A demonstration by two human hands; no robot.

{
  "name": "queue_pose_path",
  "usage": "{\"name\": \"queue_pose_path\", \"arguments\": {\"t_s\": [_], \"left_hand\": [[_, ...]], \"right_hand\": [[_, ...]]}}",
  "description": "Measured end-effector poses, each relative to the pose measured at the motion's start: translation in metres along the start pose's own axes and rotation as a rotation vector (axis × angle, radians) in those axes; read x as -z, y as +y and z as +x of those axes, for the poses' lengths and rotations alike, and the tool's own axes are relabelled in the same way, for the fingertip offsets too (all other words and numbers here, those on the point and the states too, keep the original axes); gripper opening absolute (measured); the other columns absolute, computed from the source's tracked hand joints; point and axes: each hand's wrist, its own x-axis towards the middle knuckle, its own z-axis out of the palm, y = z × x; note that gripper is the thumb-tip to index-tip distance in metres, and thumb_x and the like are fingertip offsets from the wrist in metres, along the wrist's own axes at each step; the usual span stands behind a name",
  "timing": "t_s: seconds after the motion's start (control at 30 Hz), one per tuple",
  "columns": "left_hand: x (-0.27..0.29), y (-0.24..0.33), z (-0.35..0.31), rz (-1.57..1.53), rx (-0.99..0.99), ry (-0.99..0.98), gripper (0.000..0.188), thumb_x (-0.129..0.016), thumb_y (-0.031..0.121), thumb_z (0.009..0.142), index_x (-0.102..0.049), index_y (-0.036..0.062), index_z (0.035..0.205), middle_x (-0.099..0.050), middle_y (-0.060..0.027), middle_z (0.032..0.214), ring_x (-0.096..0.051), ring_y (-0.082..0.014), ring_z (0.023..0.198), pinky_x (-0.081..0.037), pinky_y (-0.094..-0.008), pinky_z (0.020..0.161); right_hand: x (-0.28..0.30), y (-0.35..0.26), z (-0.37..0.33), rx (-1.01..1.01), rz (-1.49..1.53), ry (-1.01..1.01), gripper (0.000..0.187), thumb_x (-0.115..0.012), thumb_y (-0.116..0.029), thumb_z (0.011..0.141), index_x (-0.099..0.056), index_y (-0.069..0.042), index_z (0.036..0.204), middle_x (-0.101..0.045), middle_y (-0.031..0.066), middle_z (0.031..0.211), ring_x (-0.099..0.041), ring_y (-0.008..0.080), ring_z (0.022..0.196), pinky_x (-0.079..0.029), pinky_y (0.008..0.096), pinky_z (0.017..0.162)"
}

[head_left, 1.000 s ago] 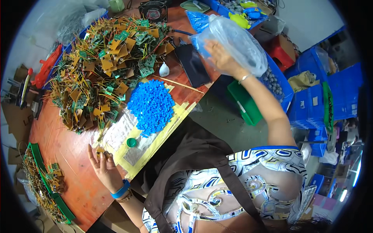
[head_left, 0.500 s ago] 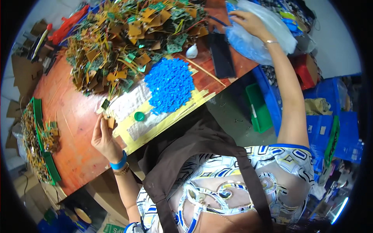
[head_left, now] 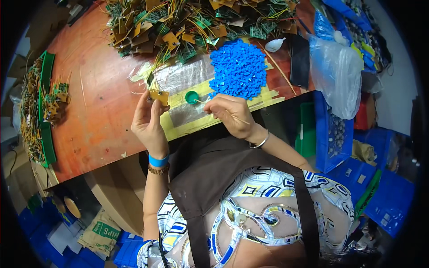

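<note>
Between thumb and fingers, my left hand (head_left: 150,126) pinches a small tan circuit board (head_left: 159,97) with thin wires on it. My right hand (head_left: 232,115) grips a thin wooden stick (head_left: 239,119), its tip at a small green cap (head_left: 192,97) that lies open side up on the taped work area. Just beyond the right hand spreads a heap of small blue pieces (head_left: 238,67). A white squeeze bottle (head_left: 275,44) lies to the right of that heap.
A large pile of wired circuit boards (head_left: 187,27) covers the far table. More boards (head_left: 56,102) sit at the left beside a green tray edge (head_left: 47,89). A dark phone-like slab (head_left: 299,61), a clear plastic bag (head_left: 337,73) and a blue bin (head_left: 333,138) are at the right.
My right hand has come down from the plastic bag to the green cap and now holds a stick. The left hand still holds a board, and the whole view has shifted.
</note>
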Motion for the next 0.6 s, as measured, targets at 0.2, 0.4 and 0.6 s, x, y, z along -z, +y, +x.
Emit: {"name": "queue_pose_path", "arguments": {"t_s": [0.2, 0.4, 0.6], "left_hand": [[0.015, -0.005, -0.005, -0.076, 0.105, -0.027, 0.040, -0.063, -0.001, 0.091, -0.055, -0.0038, 0.130, -0.063, -0.0049, 0.095, -0.065, -0.0136, 0.087, -0.058, -0.0301, 0.079], [0.017, -0.005, -0.010, -0.061, 0.155, -0.061, 0.044, -0.064, -0.003, 0.090, -0.054, -0.0028, 0.133, -0.064, -0.0061, 0.095, -0.065, -0.0137, 0.086, -0.057, -0.0295, 0.080], [0.012, -0.006, -0.017, -0.079, 0.238, -0.124, 0.045, -0.065, -0.004, 0.089, -0.053, -0.0036, 0.134, -0.065, -0.0051, 0.093, -0.066, -0.0134, 0.083, -0.053, -0.0252, 0.078]], "right_hand": [[-0.010, 0.014, 0.011, -0.002, -0.041, 0.010, 0.038, -0.045, -0.026, 0.104, -0.066, 0.004, 0.096, -0.063, 0.0107, 0.079, -0.057, 0.0150, 0.063, -0.046, 0.0268, 0.059], [-0.016, 0.016, 0.010, -0.045, -0.068, -0.014, 0.032, -0.049, -0.022, 0.102, -0.066, 0.003, 0.093, -0.063, 0.0128, 0.078, -0.059, 0.0214, 0.065, -0.047, 0.0306, 0.060], [-0.013, -0.004, 0.013, -0.122, 0.227, 0.014, 0.047, -0.040, -0.034, 0.106, -0.065, 0.004, 0.093, -0.064, 0.0095, 0.083, -0.058, 0.0118, 0.066, -0.044, 0.0241, 0.058]]}}
